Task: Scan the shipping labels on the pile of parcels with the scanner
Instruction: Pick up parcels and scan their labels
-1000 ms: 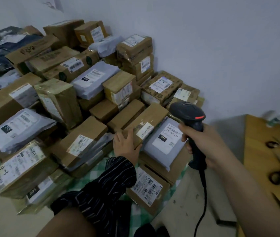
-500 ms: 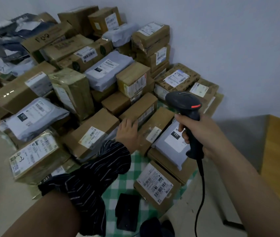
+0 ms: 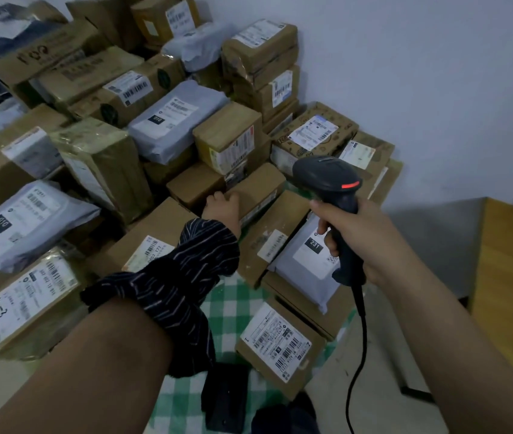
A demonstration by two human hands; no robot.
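The left hand [image 3: 222,209] has moved forward off the long labelled carton [image 3: 275,220], its fingers now curled over the small plain brown cardboard box [image 3: 258,187] (label hidden, so it likely needs turning), while the right hand [image 3: 367,239] wraps its fingers round the black corded handheld scanner [image 3: 327,177], poised just right of them.

A striped sleeve [image 3: 170,277] hides part of one parcel label [image 3: 150,250].
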